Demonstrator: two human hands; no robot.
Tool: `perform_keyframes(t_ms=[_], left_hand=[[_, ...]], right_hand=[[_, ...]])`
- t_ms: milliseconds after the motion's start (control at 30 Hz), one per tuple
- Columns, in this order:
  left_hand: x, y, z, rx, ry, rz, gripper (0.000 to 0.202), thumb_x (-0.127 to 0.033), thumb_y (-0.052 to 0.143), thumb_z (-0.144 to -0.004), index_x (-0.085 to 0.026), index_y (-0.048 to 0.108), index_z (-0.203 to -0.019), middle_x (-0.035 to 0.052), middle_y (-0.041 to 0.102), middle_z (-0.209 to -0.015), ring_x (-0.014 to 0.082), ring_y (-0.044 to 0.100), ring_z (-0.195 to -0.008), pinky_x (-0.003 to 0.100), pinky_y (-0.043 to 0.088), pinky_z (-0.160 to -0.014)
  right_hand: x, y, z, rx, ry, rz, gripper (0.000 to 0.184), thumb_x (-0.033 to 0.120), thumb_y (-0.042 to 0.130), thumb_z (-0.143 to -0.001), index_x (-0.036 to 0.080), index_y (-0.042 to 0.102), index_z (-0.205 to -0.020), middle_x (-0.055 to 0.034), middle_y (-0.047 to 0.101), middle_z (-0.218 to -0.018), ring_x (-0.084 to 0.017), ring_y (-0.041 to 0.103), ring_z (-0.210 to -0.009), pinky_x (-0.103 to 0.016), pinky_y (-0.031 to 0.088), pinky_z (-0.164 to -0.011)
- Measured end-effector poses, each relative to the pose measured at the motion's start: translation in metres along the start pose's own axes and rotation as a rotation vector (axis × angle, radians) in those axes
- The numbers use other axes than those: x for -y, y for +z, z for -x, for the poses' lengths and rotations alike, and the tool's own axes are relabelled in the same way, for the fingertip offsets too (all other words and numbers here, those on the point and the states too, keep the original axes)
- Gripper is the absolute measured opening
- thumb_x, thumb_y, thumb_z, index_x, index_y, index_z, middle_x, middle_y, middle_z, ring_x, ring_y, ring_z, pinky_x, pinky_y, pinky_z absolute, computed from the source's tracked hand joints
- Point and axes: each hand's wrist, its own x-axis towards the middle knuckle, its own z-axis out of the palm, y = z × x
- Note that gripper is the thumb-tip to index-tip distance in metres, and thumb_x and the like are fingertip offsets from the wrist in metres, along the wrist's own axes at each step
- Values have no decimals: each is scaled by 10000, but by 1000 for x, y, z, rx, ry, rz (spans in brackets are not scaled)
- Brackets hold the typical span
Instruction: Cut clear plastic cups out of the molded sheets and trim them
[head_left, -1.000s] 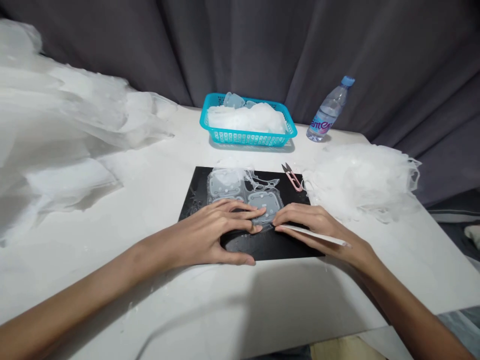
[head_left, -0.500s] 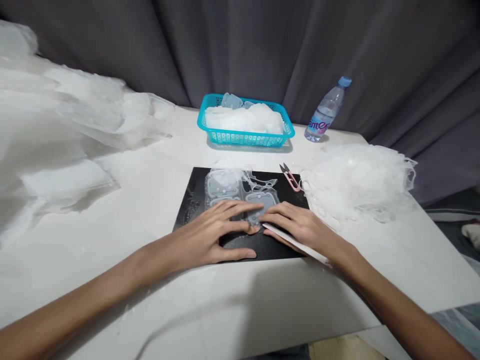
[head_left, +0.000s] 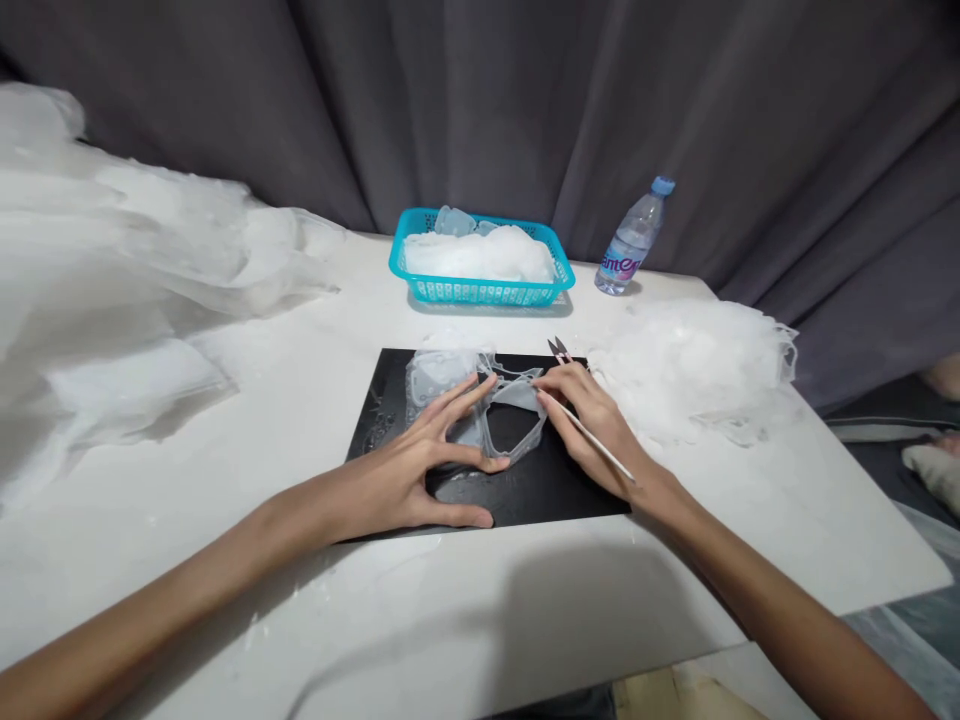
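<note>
Spread apart, your left hand [head_left: 417,464] rests on the translucent sheet [head_left: 433,376]. Your right hand [head_left: 601,416] is clamped on the slim white tool [head_left: 600,448]!

White stick [head_left: 598,444], black mat [head_left: 544,492]
</note>
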Motion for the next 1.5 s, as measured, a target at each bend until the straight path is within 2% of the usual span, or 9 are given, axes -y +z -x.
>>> perform_keyframes(t_ms=[167, 267, 400, 467, 567, 767, 933, 1100, 1500], left_hand=[[-12, -2, -7, -149, -188, 22, 304, -503, 602, -1014, -321, 774, -1185, 77, 536, -1394, 298, 473, -1368, 505, 364, -1214], [-23, -7, -16, -349, -331, 75, 459, -536, 465, -1058, -225, 801, -1013, 70, 647, -1017, 247, 591, -1043, 433, 468, -1048], [-34, -10, -26, -212, -623, 577, 679, -656, 393, -1038, -157, 803, -828, 87, 732, -780, 204, 646, -725, 317, 529, -700], [-36, -7, -29, -139, -678, 874, 592, -631, 527, -1002, -130, 813, -866, 115, 787, -841, 213, 712, -766, 291, 561, -701], [-35, 2, -30, -213, -662, 1161, 354, -467, 742, -931, -137, 818, -1034, 114, 816, -1049, 219, 753, -1017, 279, 576, -952], [-33, 15, -24, -335, -642, 1342, 275, -328, 822, -890, -156, 819, -1104, 105, 805, -1162, 228, 734, -1155, 304, 557, -1077], [-31, 17, -23, -339, -580, 1369, 227, -295, 791, -922, -161, 813, -1105, 90, 782, -1242, 223, 716, -1202, 316, 534, -1126], [-30, 18, -22, -330, -570, 1358, 269, -315, 781, -934, -167, 788, -1159, 89, 800, -1193, 220, 729, -1176, 339, 527, -1138], [-37, 16, -23, -346, -585, 1360, 305, -309, 784, -927, -134, 759, -1176, 111, 796, -1193, 250, 728, -1187, 382, 502, -1164]], right_hand=[[16, -3, 12, 89, -9, -108, 202, 236, 517, -1078, 237, 632, -1245, -74, 631, -1155, -197, 642, -1100, -347, 526, -996], [20, 0, 18, 107, -47, -169, 235, 237, 523, -1077, 240, 621, -1290, -79, 628, -1173, -193, 642, -1105, -341, 539, -983], [25, 7, 20, 111, -129, -198, 295, 218, 524, -1074, 226, 604, -1358, -90, 630, -1166, -188, 647, -1091, -339, 554, -966], [29, 7, 20, 133, -170, -208, 317, 196, 518, -1073, 213, 604, -1378, -94, 633, -1174, -182, 647, -1089, -335, 546, -974], [33, -2, 19, 119, -131, -231, 311, 216, 531, -1068, 228, 641, -1359, -73, 641, -1130, -184, 637, -1053, -341, 531, -961], [16, -16, 17, -155, 91, -64, 414, 290, 345, -1111, 245, 738, -989, -75, 608, -1104, -239, 554, -1118, -436, 435, -1032], [13, -4, 16, 156, 274, -209, 273, 400, 486, -1076, 215, 639, -946, -32, 577, -960, -191, 563, -911, -343, 449, -860], [24, -7, 14, 284, 442, -381, 214, 440, 637, -992, 234, 678, -1030, 57, 332, -717, -129, 374, -648, -268, 326, -628], [14, -13, 11, 256, 394, -372, 243, 429, 671, -969, 213, 780, -980, 27, 510, -691, -132, 438, -646, -261, 365, -618]])
